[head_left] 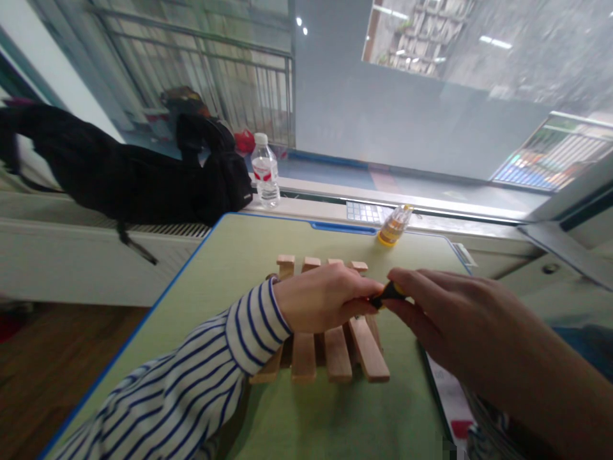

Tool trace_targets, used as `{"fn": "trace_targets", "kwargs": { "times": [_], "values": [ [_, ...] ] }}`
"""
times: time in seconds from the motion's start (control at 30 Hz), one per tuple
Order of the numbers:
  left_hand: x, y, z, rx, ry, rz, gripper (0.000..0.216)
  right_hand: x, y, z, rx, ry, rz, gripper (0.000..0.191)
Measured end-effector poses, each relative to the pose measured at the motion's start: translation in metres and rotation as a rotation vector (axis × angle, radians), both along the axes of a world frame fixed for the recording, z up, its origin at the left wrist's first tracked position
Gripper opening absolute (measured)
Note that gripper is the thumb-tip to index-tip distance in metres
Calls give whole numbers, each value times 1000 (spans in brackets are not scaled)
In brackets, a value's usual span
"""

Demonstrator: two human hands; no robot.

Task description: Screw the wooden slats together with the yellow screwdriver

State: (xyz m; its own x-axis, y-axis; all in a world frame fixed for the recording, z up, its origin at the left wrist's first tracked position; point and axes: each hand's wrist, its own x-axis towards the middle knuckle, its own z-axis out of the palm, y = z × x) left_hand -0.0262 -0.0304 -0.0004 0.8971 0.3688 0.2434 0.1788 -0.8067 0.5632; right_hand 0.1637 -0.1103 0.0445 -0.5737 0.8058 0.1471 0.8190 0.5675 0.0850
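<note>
On the green table lies a wooden slatted piece (338, 358), its several pale slats side by side. My right hand (431, 300) grips the handle of what looks like a screwdriver (393, 292), black with some yellow. Reaching across the slats, my left hand (330, 295) has its thumb and fingers pinched at the front end of that screwdriver, above the rightmost slat. The tool's tip and whatever small part may be between the left fingertips are hidden. My left hand and wrist cover the middle of the slats.
A small bottle with amber liquid (394, 225) stands at the far edge of the green table (215, 275). Behind, on the sill, are a water bottle (265, 171) and a black bag (158, 182). A flat white-and-red item (450, 396) lies beneath my right arm.
</note>
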Motion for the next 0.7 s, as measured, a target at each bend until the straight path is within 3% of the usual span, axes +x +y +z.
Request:
{"fn": "trace_targets", "kwargs": {
  "times": [0.4, 0.53, 0.7],
  "values": [
    [2, -3, 1, 27, -36, 10, 17, -6, 3, 4, 65, -38, -37, 9],
    [4, -2, -2, 71, -43, 58, 16, -5, 2, 4, 117, -21, -3, 16],
    [2, -1, -3, 50, -5, 57, 17, -3, 1, 3, 162, 7, 74, 38]
  ]
}}
